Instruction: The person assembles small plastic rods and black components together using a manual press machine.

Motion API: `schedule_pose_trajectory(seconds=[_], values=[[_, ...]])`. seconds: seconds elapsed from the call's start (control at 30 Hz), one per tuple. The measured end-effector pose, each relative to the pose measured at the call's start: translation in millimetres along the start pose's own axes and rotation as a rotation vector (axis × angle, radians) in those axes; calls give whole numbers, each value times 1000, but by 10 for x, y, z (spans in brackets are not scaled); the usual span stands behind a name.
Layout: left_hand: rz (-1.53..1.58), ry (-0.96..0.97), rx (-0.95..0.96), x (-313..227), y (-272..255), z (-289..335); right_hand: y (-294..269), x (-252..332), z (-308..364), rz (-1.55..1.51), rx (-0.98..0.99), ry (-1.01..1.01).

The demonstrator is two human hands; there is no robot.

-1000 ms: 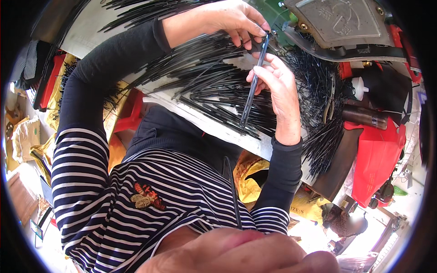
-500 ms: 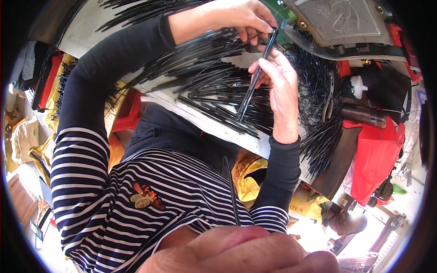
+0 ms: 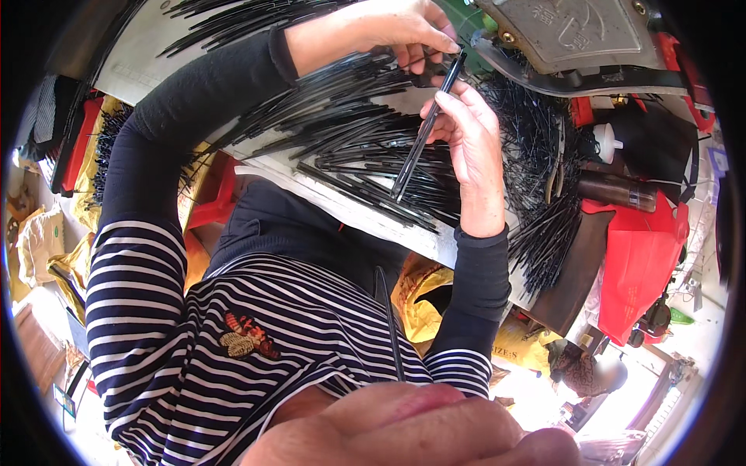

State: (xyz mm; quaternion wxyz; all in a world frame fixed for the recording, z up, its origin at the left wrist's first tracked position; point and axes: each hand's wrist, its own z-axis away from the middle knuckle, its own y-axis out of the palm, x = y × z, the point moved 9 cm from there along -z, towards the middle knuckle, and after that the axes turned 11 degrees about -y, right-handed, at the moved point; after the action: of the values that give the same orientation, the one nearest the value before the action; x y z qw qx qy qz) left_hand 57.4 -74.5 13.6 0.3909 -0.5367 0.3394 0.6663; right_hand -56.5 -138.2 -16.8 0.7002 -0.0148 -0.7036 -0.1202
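A long, thin, glossy black strip slants across my right hand, whose thumb and fingers close around its upper part. The strip's lower end hangs free over a heap of similar strips. At the upper end, the thumb and fingers of my left hand pinch together on the tip; some of the left fingers are curled underneath. Under both hands, many loose black strips lie spread on the pale worktable. Close beyond my right hand is a tangled pile of thin black pieces.
A grey metal machine body with a curved dark arm stands at the far right, beside a green part. A dark cylinder and a red bag are on the right. Yellow sacks sit below the table edge.
Both hands and the black strip have shifted slightly left. The strip stays in my right hand, with my left fingertips still at its upper end.
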Motion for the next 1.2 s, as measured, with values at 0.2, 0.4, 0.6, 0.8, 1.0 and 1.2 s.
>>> schedule_pose_trajectory(seconds=[0.2,0.4,0.6,0.8,1.0,1.2], values=[[-157,-36,-53,-74,-1,86,-42,-15,-7,-42,-41,-6],[-215,-15,-64,-112,-2,87,-51,-3,-16,-54,-85,-8],[-102,-44,90,-26,88,59,-70,62,-20,35,-105,-35],[-49,-75,115,60,178,47,-64,51,-69,17,-132,-54],[-233,-5,-13,108,176,-11,-67,82,-67,14,-187,-85],[-220,-15,-32,91,142,11,-64,91,-141,-9,-161,-121]])
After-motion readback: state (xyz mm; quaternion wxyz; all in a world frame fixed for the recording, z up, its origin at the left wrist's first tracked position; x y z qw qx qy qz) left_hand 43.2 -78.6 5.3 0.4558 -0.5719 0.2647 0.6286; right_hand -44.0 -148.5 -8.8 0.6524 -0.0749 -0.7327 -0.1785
